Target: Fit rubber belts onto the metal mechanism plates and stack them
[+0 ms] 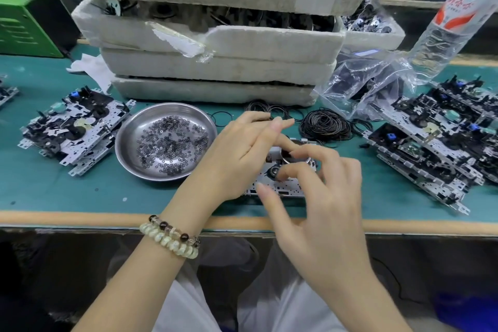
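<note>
A metal mechanism plate (272, 188) lies on the green mat at the table's front edge, mostly covered by both hands. My left hand (237, 148) reaches over its left side with straight fingers, the index fingertip pressing on the round wheel. My right hand (326, 191) curls over its right side; its fingertips pinch a thin dark rubber belt (286, 162) at the wheel's rim, and the thumb touches the plate's near edge. A heap of loose rubber belts (326, 125) lies just behind. Stacks of mechanism plates stand at the left (72, 129) and at the right (436, 143).
A steel bowl (126, 148) of small washers sits left of my hands. White foam trays (215, 67) of parts are stacked behind. A clear plastic bag (363, 83) and a tilted water bottle (452, 16) are at the back right, a green box (24, 21) at the back left.
</note>
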Action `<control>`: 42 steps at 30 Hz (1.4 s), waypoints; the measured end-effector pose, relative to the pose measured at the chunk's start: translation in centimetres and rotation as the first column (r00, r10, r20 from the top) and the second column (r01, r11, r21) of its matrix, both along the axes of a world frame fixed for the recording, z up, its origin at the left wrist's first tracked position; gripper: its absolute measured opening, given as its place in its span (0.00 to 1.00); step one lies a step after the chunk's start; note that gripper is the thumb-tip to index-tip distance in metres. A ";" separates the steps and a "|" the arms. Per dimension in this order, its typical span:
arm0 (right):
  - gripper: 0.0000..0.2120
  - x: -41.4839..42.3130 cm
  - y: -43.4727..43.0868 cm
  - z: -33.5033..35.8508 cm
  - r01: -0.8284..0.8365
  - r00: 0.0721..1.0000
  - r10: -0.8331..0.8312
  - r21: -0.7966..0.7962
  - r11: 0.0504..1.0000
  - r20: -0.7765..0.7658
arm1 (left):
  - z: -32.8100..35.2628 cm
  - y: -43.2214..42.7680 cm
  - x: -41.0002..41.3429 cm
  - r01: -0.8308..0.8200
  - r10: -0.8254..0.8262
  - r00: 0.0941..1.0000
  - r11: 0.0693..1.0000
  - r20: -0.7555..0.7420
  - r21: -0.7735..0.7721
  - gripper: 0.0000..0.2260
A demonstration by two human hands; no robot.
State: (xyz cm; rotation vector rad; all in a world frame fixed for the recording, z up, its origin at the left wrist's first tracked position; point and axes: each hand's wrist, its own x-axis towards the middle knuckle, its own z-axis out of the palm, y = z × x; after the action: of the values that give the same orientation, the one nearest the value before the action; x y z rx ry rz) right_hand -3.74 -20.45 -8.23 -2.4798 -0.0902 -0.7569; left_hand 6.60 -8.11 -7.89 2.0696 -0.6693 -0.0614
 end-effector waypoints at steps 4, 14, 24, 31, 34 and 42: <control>0.12 0.4 1.0 0.2 -0.035 0.999 0.034 -0.090 0.995 -0.013 | 0.2 -0.1 0.0 0.001 -0.001 0.999 1.000 -0.034 -0.002 0.24; 0.13 1.0 -1.3 0.6 -0.108 0.991 0.127 -0.286 0.952 0.049 | -0.2 -0.1 0.1 -0.015 0.011 0.999 0.993 -0.035 -0.121 0.25; 0.18 0.3 -6.7 1.3 0.142 0.962 -0.142 -0.015 0.990 -0.234 | -0.4 0.1 -0.3 -0.059 0.052 0.998 0.965 -0.036 -0.255 0.35; 0.19 0.6 -8.3 2.2 0.002 0.837 0.062 0.116 0.993 -0.544 | -0.4 0.4 -0.6 -0.077 0.092 0.994 0.970 0.055 -0.231 0.31; 0.15 0.9 -8.4 2.4 -0.049 0.801 0.158 0.199 0.979 -0.577 | -0.4 0.5 -0.6 -0.076 0.095 0.992 0.972 0.078 -0.221 0.31; 0.14 1.5 -8.0 2.8 0.088 0.731 0.395 0.652 0.753 -0.556 | -0.4 0.6 -0.7 -0.013 0.046 0.994 0.950 0.097 -0.313 0.31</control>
State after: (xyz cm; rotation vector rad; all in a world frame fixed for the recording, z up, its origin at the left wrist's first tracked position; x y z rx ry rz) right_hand -2.28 -28.45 -5.41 -1.8722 0.1890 0.2256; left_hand 5.86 -7.54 -8.33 1.7850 -0.6648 0.1610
